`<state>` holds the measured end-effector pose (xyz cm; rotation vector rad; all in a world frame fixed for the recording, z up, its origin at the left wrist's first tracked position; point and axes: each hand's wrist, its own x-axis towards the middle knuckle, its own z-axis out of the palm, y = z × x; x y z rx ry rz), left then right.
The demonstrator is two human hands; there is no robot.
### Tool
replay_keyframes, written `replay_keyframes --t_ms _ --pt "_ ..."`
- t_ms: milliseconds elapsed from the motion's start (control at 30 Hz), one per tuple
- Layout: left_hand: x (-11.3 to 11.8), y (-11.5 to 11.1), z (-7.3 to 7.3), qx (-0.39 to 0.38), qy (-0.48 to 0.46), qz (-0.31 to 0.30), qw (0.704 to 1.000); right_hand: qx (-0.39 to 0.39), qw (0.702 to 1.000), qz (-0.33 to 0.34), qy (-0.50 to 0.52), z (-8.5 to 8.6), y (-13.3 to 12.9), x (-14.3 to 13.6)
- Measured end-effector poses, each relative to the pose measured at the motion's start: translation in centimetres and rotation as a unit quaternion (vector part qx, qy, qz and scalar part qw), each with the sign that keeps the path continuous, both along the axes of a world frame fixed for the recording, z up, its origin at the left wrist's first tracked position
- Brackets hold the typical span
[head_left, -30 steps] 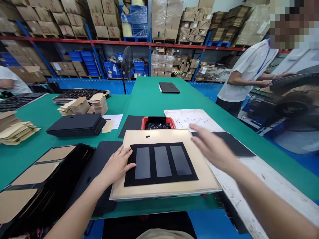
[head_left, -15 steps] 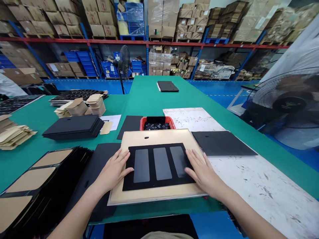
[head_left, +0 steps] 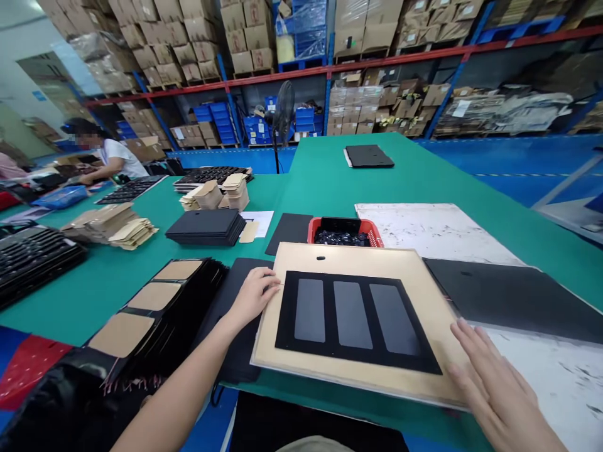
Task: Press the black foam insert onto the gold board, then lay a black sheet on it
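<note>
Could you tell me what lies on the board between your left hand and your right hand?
In the head view, a black mat with three grey rectangular panels lies on the tan board, between the left hand and the right hand.

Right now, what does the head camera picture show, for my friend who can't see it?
A person's left hand and right hand rest flat, fingers spread, on opposite edges of a tan square board bearing a black three-windowed foam frame. It lies on a green table, with a red basket behind it.
</note>
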<state>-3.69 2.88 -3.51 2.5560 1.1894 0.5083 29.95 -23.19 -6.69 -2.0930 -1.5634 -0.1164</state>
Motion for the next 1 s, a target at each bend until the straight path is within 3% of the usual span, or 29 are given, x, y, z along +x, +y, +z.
replay_keyframes --t_ms 133,233,367,500,667,900,1000 --pt "1.1 0.3 0.3 -0.011 0.021 0.024 0.999 0.005 0.998 0.041 0.037 2.6 2.1 -2.1" --pt "1.8 0.6 0.9 -0.017 0.057 0.017 0.998 0.01 0.997 0.051 0.062 3.5 3.3 -3.6" --pt "2.4 0.7 1.8 0.002 0.118 -0.019 0.993 0.025 0.994 0.041 0.101 3.2 3.9 -4.4" --pt "2.6 0.4 2.4 0.025 0.171 -0.058 0.983 -0.043 0.992 0.066 0.101 1.9 3.6 -3.7" --pt "3.1 0.0 3.0 0.043 0.216 -0.062 0.973 -0.087 0.992 0.052 0.079 0.9 3.1 -2.7" --pt "1.5 -2.8 4.8 0.044 0.252 -0.095 0.962 -0.099 0.984 0.123 0.084 2.9 3.3 -2.6" --pt "0.3 -4.9 4.8 0.051 0.247 -0.061 0.966 -0.117 0.98 0.132 0.091 3.7 3.3 -2.7"
